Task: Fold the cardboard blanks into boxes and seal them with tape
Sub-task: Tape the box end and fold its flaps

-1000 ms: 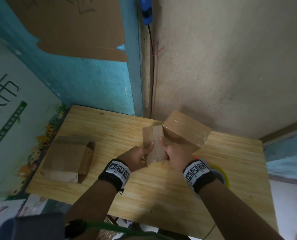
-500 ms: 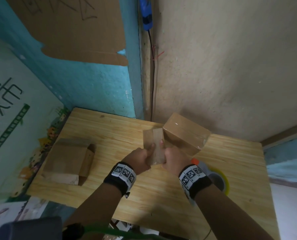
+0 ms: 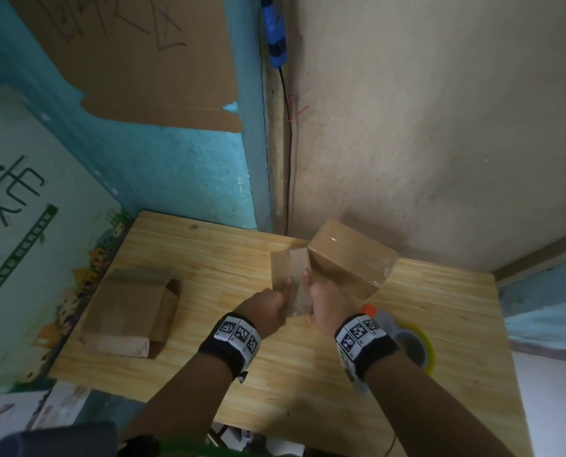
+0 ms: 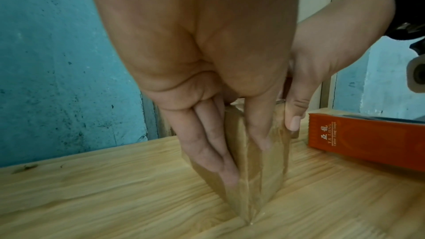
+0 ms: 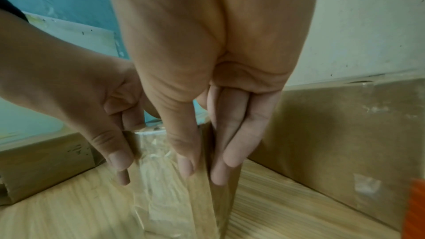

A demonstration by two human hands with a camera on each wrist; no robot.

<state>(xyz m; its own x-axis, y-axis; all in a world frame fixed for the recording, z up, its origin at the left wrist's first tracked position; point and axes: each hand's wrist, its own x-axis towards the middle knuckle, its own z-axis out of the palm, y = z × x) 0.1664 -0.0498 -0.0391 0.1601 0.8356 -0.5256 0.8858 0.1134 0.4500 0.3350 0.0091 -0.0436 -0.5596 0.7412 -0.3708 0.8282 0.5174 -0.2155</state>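
Both hands [image 3: 299, 300] grip a small taped brown cardboard box [image 3: 291, 280]; one sealed box [image 3: 351, 258] finished, one unsealed box [image 3: 130, 311] remains.

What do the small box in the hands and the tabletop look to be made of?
Small brown box: looks like matte cardboard under glossy clear tape, which shows wrinkles and glare in the right wrist view. Pale tabletop: probably smooth wood or wood-look laminate, with visible grain lines.

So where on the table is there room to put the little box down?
Bare wood shows between the half-folded box on the left and the left hand, and along the table near edge under the arms. The right is crowded: the taped box, the tape dispenser and the right hand sit close together.
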